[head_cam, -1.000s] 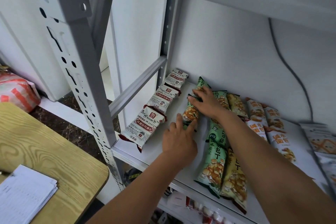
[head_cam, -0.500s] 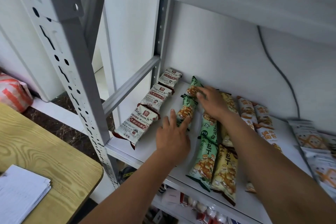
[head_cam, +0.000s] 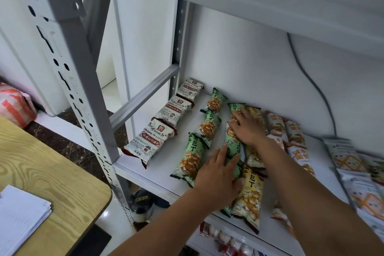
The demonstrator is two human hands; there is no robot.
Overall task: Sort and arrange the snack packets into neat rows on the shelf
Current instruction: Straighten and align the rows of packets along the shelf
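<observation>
On the white shelf [head_cam: 166, 174], three white-and-red packets [head_cam: 154, 139] form a row at the left. Beside them three green packets [head_cam: 190, 159] lie end to end. A second green column starts with a green packet [head_cam: 235, 108]; my right hand [head_cam: 249, 129] lies on it, fingers curled over its left edge. My left hand [head_cam: 218, 174] rests flat, fingertips on the lower green packet [head_cam: 233, 149] of that column. Yellow packets [head_cam: 249, 197] lie just right of my left hand, partly under my forearms. Orange-and-white packets [head_cam: 277, 125] follow further right.
White packets [head_cam: 349, 160] lie loosely at the shelf's right end. A grey upright post [head_cam: 83, 93] and a cross bar [head_cam: 145, 93] stand at the left. A wooden table [head_cam: 52, 174] with papers [head_cam: 18, 218] is at lower left. A grey cable [head_cam: 307, 72] hangs on the back wall.
Both hands moved right from the first green column, which now lies in a straighter line, onto the second green column. My right hand let go of the rear green packet.
</observation>
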